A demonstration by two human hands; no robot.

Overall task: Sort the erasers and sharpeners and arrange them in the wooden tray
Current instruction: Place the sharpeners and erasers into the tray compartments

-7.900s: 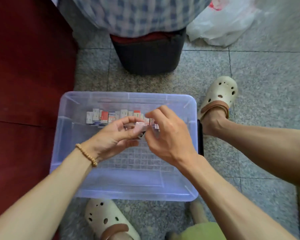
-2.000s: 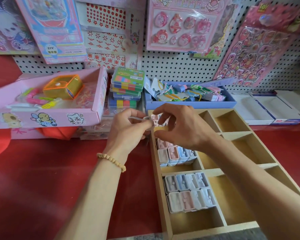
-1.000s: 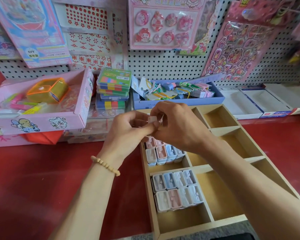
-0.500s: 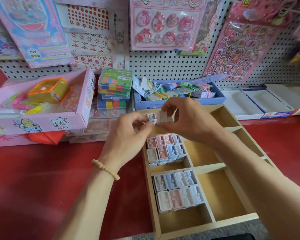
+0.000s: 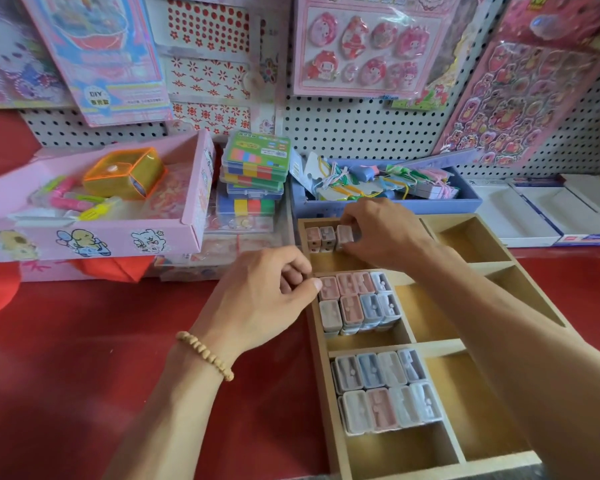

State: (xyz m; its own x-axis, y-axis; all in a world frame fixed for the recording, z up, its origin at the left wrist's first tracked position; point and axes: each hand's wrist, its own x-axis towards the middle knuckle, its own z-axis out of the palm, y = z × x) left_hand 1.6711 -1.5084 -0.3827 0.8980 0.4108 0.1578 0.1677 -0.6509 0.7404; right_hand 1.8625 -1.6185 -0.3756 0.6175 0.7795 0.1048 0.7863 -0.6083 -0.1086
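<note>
right hand (image 5: 378, 233) lowered into wooden tray (image 5: 329, 424), grip pinching sharpener (image 5: 344, 235); left hand (image 5: 257, 299) curled, contents unclear.

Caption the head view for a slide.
Right hand sets small pastel sharpener into partitioned wooden tray; left hand rests beside.

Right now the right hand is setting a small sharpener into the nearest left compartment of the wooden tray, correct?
Not quite. In the head view the right hand sets the small sharpener into the farthest left compartment of the wooden tray, beside two already there.
</note>
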